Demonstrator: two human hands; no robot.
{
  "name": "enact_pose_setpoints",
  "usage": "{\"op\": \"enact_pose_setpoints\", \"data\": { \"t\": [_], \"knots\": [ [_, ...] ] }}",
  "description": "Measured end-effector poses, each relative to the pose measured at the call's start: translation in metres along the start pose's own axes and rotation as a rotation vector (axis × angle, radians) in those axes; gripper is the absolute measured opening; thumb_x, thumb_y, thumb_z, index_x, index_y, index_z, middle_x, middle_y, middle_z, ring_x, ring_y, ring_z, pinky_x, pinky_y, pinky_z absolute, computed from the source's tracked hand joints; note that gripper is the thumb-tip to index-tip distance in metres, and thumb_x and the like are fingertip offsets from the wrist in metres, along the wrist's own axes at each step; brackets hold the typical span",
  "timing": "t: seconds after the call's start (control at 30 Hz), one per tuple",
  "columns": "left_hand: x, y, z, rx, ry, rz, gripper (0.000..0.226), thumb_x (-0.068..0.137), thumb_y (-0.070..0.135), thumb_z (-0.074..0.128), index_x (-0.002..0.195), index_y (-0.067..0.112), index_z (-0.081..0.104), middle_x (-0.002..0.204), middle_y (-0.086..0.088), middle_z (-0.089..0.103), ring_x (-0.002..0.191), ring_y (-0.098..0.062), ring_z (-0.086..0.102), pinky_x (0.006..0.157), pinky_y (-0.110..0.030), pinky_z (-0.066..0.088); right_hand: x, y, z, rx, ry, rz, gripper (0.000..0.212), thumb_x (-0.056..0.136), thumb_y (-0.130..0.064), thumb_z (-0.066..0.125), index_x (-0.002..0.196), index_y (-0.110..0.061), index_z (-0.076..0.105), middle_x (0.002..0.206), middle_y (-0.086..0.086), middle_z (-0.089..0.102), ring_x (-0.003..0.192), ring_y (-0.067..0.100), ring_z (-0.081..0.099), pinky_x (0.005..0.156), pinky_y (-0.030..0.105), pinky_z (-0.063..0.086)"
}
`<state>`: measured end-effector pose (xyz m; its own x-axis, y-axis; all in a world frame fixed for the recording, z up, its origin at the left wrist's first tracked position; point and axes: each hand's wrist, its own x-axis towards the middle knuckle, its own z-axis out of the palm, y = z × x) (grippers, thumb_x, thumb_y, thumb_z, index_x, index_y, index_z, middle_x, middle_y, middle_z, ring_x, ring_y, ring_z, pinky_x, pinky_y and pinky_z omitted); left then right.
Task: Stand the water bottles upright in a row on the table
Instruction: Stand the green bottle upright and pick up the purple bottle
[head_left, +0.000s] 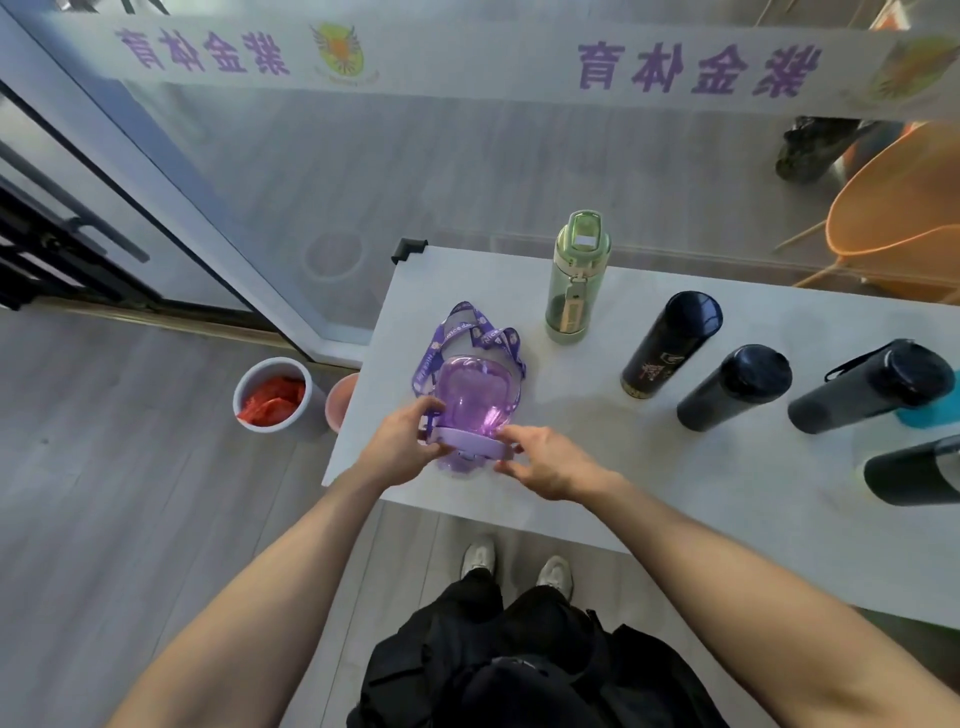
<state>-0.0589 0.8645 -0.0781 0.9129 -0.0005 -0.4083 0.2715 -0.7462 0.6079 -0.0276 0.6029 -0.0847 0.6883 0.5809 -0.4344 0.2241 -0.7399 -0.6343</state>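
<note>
Both hands, left and right, fingers grasping the purple bottle near the counter's left edge; its loose strap could snag and topple it.

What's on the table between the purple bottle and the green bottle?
Nothing: the head view shows bare grey table between the see-through purple bottle and the tall green bottle.

The purple bottle is translucent, with a lilac lid and white-lettered purple strap. Pale green bottle; black flask with gold markings; light grey surface.
</note>
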Motion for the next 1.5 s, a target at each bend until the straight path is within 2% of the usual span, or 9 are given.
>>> {"op": "enact_pose_setpoints", "data": {
  "t": [0.1,0.3,0.53,0.67,0.87,1.07,1.2,1.37,1.5],
  "knots": [
    [0.005,0.002,-0.010,0.073,0.060,0.010,0.018,0.102,0.032,0.073,0.117,0.022,0.073,0.113,-0.001,0.075,0.101,-0.024,0.073,0.092,-0.047,0.062,0.006,-0.011,-0.001,0.009,0.067,-0.019,0.022,0.107,-0.043,0.060,0.115,-0.023,0.061,0.108,0.006,0.072,0.092,0.027,0.067,0.084,0.047,0.057],
    [0.042,0.018,-0.046,-0.015,0.093,0.010,0.036,0.102,0.061,0.065,0.096,0.026,0.070,0.086,0.000,0.076,0.079,-0.028,0.074,0.080,-0.049,0.061,0.027,-0.020,-0.028,0.152,0.344,0.068,0.035,0.110,-0.055,0.048,0.117,-0.024,0.062,0.094,0.003,0.076,0.083,0.028,0.071,0.077,0.046,0.058],
    [0.087,0.048,-0.064,0.013,0.012,0.052,0.033,0.103,0.058,0.061,0.098,0.027,0.073,0.088,-0.001,0.077,0.077,-0.027,0.072,0.080,-0.045,0.063,0.043,-0.020,-0.053,0.354,0.455,0.207,0.038,0.112,-0.049,0.048,0.109,-0.019,0.071,0.077,0.000,0.078,0.066,0.016,0.077,0.076,0.050,0.065],
    [0.110,0.064,-0.068,0.058,0.005,0.032,0.041,0.106,0.053,0.057,0.090,0.018,0.073,0.086,-0.011,0.076,0.080,-0.036,0.074,0.081,-0.043,0.062,0.047,-0.020,-0.066,0.384,0.453,0.367,0.062,0.101,-0.073,0.038,0.123,-0.024,0.069,0.102,0.005,0.079,0.089,0.027,0.078,0.090,0.052,0.062],
    [0.139,0.054,-0.066,-0.189,-0.097,-0.262,0.047,0.112,0.045,0.052,0.104,0.004,0.073,0.077,-0.016,0.075,0.077,-0.040,0.082,0.073,-0.052,0.069,0.012,-0.003,-0.055,0.079,0.248,0.508,0.043,0.107,-0.045,0.055,0.140,-0.020,0.065,0.140,0.008,0.069,0.122,0.030,0.065,0.099,0.034,0.049],
    [0.141,0.048,-0.065,-0.223,-0.100,-0.253,0.046,0.111,0.049,0.055,0.112,0.005,0.067,0.085,-0.016,0.076,0.075,-0.034,0.082,0.072,-0.049,0.070,-0.009,0.012,-0.041,-0.017,0.112,0.595,0.053,0.105,-0.050,0.055,0.150,-0.022,0.058,0.148,0.008,0.063,0.127,0.029,0.063,0.108,0.042,0.052],
    [0.137,0.044,-0.074,0.004,-0.047,-0.163,0.042,0.108,0.054,0.053,0.119,0.014,0.056,0.096,-0.013,0.076,0.078,-0.031,0.080,0.064,-0.042,0.068,-0.020,0.018,-0.042,-0.152,0.047,0.598,0.056,0.106,-0.048,0.052,0.154,-0.019,0.053,0.155,0.009,0.057,0.138,0.032,0.056,0.114,0.043,0.047],
    [0.104,0.025,-0.082,0.283,0.132,-0.092,0.035,0.101,0.046,0.055,0.112,0.013,0.058,0.104,-0.011,0.070,0.094,-0.038,0.068,0.084,-0.045,0.059,-0.031,0.024,-0.049,-0.197,0.039,0.556,0.061,0.105,-0.046,0.056,0.159,-0.021,0.047,0.160,0.008,0.051,0.143,0.031,0.052,0.116,0.044,0.045],
    [0.059,0.030,-0.073,0.561,-0.015,-0.033,0.035,0.104,0.045,0.053,0.108,0.013,0.066,0.108,-0.011,0.074,0.094,-0.036,0.064,0.078,-0.040,0.053,-0.050,0.033,-0.058,-0.184,0.069,0.510,0.066,0.101,-0.047,0.063,0.160,-0.023,0.046,0.164,0.005,0.047,0.146,0.029,0.049,0.118,0.044,0.043]
  ]
}}
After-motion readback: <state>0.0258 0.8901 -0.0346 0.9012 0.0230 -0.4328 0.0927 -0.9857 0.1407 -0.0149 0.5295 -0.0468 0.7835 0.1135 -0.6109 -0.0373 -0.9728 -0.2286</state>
